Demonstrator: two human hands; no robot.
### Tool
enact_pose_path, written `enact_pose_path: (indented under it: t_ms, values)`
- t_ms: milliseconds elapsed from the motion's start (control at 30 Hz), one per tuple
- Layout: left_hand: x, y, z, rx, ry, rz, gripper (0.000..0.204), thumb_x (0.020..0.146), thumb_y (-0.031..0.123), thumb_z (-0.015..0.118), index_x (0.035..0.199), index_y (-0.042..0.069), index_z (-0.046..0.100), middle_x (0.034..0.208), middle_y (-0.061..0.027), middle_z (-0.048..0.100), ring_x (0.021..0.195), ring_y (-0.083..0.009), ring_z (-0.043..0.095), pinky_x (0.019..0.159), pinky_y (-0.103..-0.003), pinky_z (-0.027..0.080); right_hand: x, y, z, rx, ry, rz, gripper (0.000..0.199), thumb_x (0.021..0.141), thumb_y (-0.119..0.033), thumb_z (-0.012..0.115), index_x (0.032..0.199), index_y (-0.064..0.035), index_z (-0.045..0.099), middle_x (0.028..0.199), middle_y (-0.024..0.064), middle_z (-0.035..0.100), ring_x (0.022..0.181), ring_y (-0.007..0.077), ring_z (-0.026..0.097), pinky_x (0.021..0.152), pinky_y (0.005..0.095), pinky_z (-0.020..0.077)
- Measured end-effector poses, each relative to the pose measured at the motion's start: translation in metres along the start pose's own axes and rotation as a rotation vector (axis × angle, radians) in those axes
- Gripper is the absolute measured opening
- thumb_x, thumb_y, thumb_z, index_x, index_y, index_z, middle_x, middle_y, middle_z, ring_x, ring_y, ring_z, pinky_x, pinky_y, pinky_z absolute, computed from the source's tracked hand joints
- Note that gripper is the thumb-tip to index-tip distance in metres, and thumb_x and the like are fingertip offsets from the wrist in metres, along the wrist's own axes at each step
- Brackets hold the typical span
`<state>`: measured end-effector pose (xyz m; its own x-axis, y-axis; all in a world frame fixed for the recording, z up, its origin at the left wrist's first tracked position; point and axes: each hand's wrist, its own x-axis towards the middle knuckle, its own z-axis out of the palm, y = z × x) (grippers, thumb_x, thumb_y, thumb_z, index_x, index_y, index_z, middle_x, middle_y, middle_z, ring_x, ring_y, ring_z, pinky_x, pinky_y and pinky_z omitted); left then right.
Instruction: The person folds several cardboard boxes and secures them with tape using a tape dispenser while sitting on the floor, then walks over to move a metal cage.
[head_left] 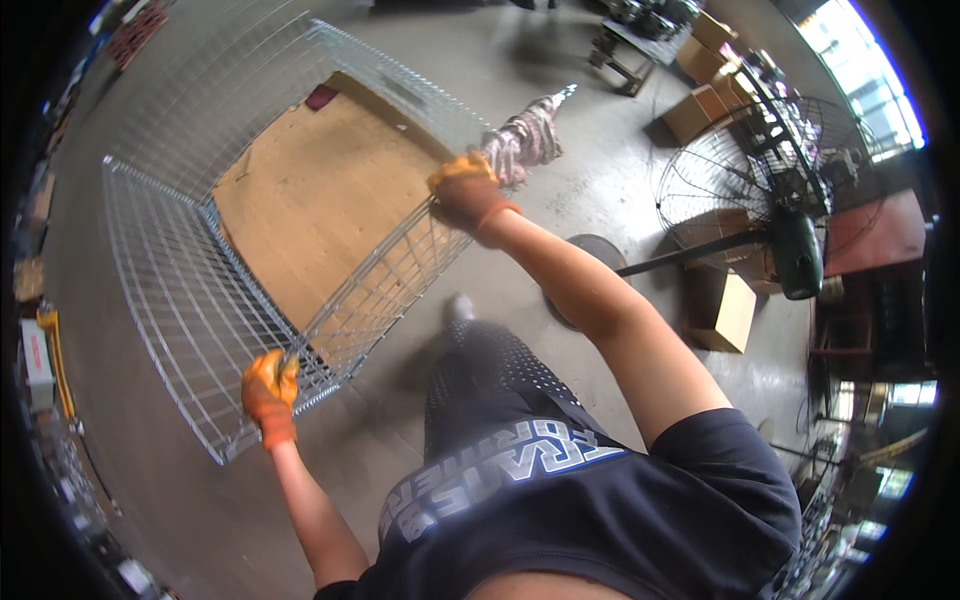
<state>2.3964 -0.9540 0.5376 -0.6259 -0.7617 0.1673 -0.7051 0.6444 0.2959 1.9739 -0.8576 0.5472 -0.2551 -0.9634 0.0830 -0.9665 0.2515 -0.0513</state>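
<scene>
A large wire mesh cage (180, 290) stands before me, its near panel (375, 280) slanting between my two hands. At that panel's left end, my left hand (268, 395), in an orange work glove, is closed around the metal rim. My right hand (470, 195), gloved in the same way, grips the right end of the top rim. Just beyond it, a crumpled grey-pink cloth bundle (530, 140) hangs at the cage corner. A flat brown board (320, 200) lines the cage floor, with a small dark red piece (321, 97) in its far corner.
To the right stands a large black floor fan (795, 250) on a round base (585, 265). Cardboard boxes (725, 310) sit around it. A workbench (645, 50) with metal parts is farther back. Racks and goods (40, 360) line the left edge.
</scene>
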Motion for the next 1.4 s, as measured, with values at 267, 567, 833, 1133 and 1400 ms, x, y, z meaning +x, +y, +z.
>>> enact_pose_path:
  t_ms: [267, 567, 833, 1133, 1400]
  values:
    - [-0.050, 0.005, 0.012, -0.016, 0.100, -0.228, 0.005, 0.071, 0.004, 0.064, 0.075, 0.001, 0.062, 0.064, -0.0131, 0.059, 0.057, -0.0222, 0.057, 0.052, -0.034, 0.043, -0.030, -0.033, -0.012, -0.199, -0.291, 0.063, 0.026, 0.082, -0.020, 0.050, 0.096, -0.0125, 0.070, 0.104, 0.0132, 0.065, 0.100, 0.0289, 0.061, 0.084, 0.0416, 0.0439]
    - [-0.101, -0.050, -0.010, -0.481, -0.038, -0.429, 0.016, 0.089, 0.008, 0.046, 0.094, -0.002, 0.057, 0.081, -0.0085, 0.061, 0.066, -0.0149, 0.058, 0.051, -0.023, 0.044, -0.098, -0.066, -0.001, 0.089, -0.146, 0.090, 0.022, 0.081, -0.005, 0.047, 0.088, -0.0005, 0.068, 0.096, 0.0214, 0.065, 0.091, 0.0326, 0.064, 0.077, 0.0376, 0.0496]
    - [-0.148, -0.080, -0.035, -0.883, 0.025, -0.827, 0.013, 0.082, 0.011, 0.052, 0.084, 0.000, 0.060, 0.069, -0.0076, 0.057, 0.055, -0.0141, 0.054, 0.043, -0.024, 0.040, -0.167, -0.101, -0.012, 0.363, -0.076, -0.021, 0.018, 0.079, -0.012, 0.051, 0.083, -0.0055, 0.067, 0.088, 0.0170, 0.065, 0.087, 0.0328, 0.063, 0.073, 0.0422, 0.0484]
    - [-0.145, -0.018, -0.036, -0.235, 0.170, -0.347, 0.011, 0.075, 0.006, 0.062, 0.085, 0.002, 0.063, 0.073, -0.0110, 0.061, 0.054, -0.0183, 0.054, 0.047, -0.032, 0.041, -0.166, -0.076, -0.049, 0.314, -0.162, -0.065, 0.020, 0.083, -0.021, 0.051, 0.092, -0.0052, 0.060, 0.087, 0.0179, 0.062, 0.085, 0.0331, 0.061, 0.086, 0.0447, 0.0428]
    - [-0.142, -0.033, -0.041, -0.089, -0.076, -0.613, 0.014, 0.071, 0.018, 0.071, 0.070, 0.005, 0.066, 0.059, -0.0114, 0.060, 0.049, -0.0180, 0.053, 0.046, -0.034, 0.038, -0.163, -0.079, -0.024, 0.244, -0.163, -0.055, 0.025, 0.083, -0.014, 0.043, 0.083, -0.0032, 0.065, 0.087, 0.0214, 0.064, 0.086, 0.0355, 0.062, 0.076, 0.0422, 0.0466]
